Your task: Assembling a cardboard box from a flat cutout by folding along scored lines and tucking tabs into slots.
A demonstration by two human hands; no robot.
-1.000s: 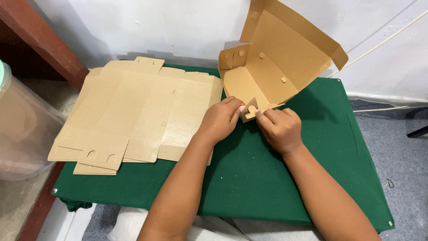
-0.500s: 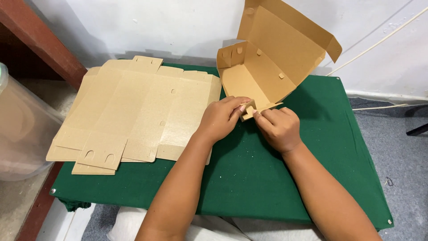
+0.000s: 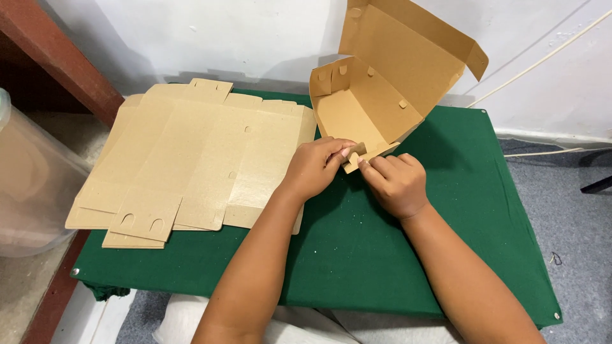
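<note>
A brown cardboard box (image 3: 376, 102), partly folded up with its lid raised, stands on the green cloth table (image 3: 395, 255) near the far edge. My left hand (image 3: 315, 167) and my right hand (image 3: 395, 183) meet at the box's near corner. Both pinch a small cardboard flap there between fingers and thumbs. The flap itself is mostly covered by my fingertips.
A stack of flat unfolded cardboard box blanks (image 3: 191, 159) lies on the left half of the table. A clear plastic bin (image 3: 29, 185) stands on the floor at the left, beside a dark red wooden beam (image 3: 57, 57). A white wall is behind.
Both hands stay on the near corner of the box, shifting slightly. The box has tipped a little more upright, and my fingers have closed tighter on the flap.
</note>
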